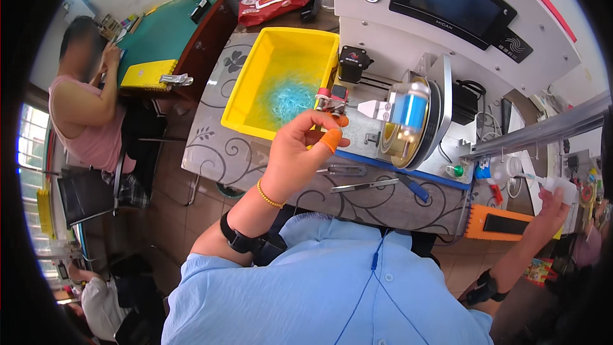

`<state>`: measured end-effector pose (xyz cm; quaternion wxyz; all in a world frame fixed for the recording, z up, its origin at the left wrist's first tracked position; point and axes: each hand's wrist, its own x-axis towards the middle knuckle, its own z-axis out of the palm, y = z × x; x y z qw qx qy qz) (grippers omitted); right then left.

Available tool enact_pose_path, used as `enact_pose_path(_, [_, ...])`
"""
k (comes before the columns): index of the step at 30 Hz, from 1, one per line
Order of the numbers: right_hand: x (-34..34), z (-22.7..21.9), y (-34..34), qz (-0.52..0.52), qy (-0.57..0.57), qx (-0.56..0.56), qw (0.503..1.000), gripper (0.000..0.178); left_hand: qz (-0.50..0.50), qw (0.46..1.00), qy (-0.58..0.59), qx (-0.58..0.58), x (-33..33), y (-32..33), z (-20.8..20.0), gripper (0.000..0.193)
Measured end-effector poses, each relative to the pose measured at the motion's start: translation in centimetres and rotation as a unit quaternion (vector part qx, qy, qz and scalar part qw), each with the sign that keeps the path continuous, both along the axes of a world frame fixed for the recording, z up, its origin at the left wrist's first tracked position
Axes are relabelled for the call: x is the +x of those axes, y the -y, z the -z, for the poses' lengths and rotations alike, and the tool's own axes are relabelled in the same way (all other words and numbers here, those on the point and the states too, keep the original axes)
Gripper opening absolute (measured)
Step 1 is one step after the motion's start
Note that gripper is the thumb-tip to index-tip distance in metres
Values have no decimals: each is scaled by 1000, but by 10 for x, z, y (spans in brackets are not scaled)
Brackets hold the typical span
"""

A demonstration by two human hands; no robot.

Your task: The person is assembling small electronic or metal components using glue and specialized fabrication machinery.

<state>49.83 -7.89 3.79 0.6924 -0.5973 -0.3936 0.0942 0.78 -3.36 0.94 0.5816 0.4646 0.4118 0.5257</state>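
My left hand is at the front of a bench machine, with orange finger covers on the thumb and a fingertip. Its fingers are curled in a pinch just below a small red and silver clamp; anything between the tips is too small to make out. A round spindle head with a blue and silver cylinder faces this hand from the right. Far out to the right, my right hand is closed on a small white piece, whose kind I cannot tell.
A yellow bin with thin turquoise strands stands left of the machine. Tweezers and a blue-handled tool lie along the table's front edge. A screen overhangs the back. A co-worker sits at a green desk.
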Motion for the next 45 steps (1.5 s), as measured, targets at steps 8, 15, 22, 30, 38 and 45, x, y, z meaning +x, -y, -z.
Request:
enact_pose_path(8, [-136,-31,7,-258,-169,13,951,35,-45,953,-240,177,3,-9,8,10])
enact_pose_path(15, [-261,-57,-55,-346,174,49,921,35,-81,919,-306,235,6,-12,1,14])
enact_pose_path(22, [-289,-60,-86,-379,185,31,906,31,-93,911,-315,251,6,-13,3,19])
enact_pose_path(30, [-288,-98,-135,-483,79,-172,855,42,-102,904,-324,259,4,-15,5,20])
enact_pose_path(38, [-289,-90,-125,-460,112,-156,867,43,-103,904,-320,263,6,-15,4,20])
enact_pose_path(45, [-293,-56,-85,-333,244,5,911,45,-88,898,-354,247,6,-14,0,20])
